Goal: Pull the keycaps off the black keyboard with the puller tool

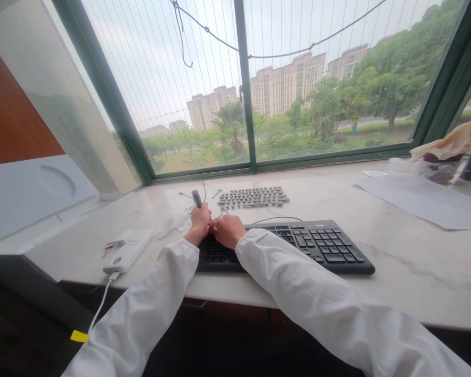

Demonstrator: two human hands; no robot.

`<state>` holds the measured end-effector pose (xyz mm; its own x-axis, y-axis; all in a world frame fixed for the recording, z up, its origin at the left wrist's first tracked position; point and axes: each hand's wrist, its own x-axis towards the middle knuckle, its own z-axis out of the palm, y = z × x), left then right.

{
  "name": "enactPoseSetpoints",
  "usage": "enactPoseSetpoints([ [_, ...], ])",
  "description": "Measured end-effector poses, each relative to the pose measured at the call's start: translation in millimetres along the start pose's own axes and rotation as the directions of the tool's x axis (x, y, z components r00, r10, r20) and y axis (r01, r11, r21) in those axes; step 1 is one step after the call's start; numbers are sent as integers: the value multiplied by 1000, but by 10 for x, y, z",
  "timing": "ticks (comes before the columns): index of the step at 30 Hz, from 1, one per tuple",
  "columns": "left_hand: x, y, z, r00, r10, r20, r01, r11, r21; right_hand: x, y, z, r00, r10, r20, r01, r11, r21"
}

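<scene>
A black keyboard [329, 243] lies along the table's front edge. Its number pad still carries keys, while its left part looks bare of keycaps where it shows. Over its upper left corner, my left hand [200, 222] is closed around a dark, slim handle-like object [197, 198] that points up; its kind is unclear. My right hand [228, 230] is pinched close against the left fingertips, and what it holds is hidden. Thin wire [224, 211] shows just above the fingers. Behind the keyboard, loose keycaps [253, 198] are laid out in rows.
A white power bank [131, 254] with a cable and keys [113, 246] on it lies at left, beside an open white box [82, 235]. Crumpled clear plastic [176, 222] is near my left hand. Papers [427, 199] lie at right. A window [253, 165] stands behind.
</scene>
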<state>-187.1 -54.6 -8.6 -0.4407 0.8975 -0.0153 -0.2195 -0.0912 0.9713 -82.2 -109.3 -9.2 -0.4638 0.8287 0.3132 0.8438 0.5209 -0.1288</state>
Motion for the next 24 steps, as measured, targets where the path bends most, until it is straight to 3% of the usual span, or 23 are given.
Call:
enactPoseSetpoints([
  [3, -10, 22, -31, 999, 48, -2, -48, 999, -17, 6, 3, 10, 1000, 9, 15, -9, 1000, 1],
  [8, -15, 74, -111, 999, -43, 11, 45, 973, -226, 30, 18, 62, 1000, 19, -12, -19, 998, 52],
  [12, -27, 75, -145, 1000, -22, -16, 16, 952, -305, 43, 23, 88, 1000, 25, -19, -23, 997, 73],
  [24, -70, 47, -120, 991, 67, -117, -97, 958, -270, 37, 15, 54, 1000, 15, -15, -14, 999, 46],
])
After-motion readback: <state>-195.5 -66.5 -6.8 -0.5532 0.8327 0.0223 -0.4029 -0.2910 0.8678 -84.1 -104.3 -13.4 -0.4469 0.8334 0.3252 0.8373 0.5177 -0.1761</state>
